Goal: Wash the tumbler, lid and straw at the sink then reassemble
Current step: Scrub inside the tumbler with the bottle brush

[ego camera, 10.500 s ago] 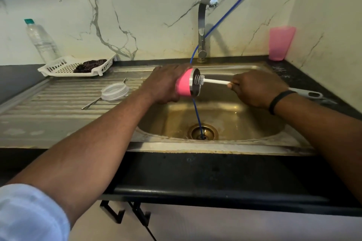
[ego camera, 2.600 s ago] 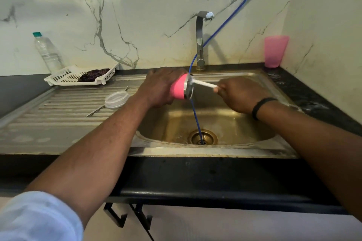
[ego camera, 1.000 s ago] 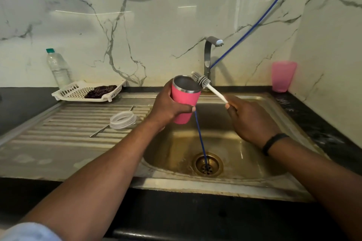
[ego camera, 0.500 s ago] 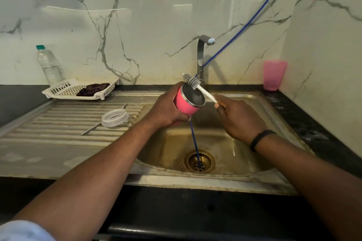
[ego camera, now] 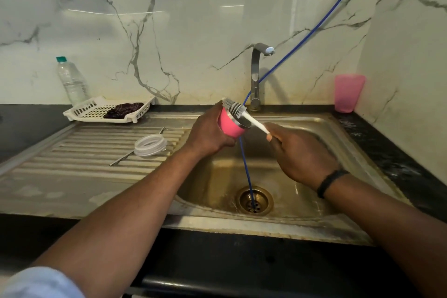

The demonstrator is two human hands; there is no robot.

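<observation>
Over the sink (ego camera: pixel 338 128), our left hand (ego camera: pixel 208 135) grips the tumbler (ego camera: pixel 228 126) tilted rightward toward the brush (ego camera: pixel 235 109) gripped in our right hand (ego camera: pixel 300 155).

Both forearms outstretched, left hand (ego camera: pixel 207 135) fingers curled in a grip, right hand (ego camera: pixel 300 156) fisted.

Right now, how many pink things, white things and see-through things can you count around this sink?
Pink: 2, the tumbler and the cup.
White: 2, the bottle brush and the basket.
See-through: 2, the lid and the water bottle.
Total: 6.
</observation>
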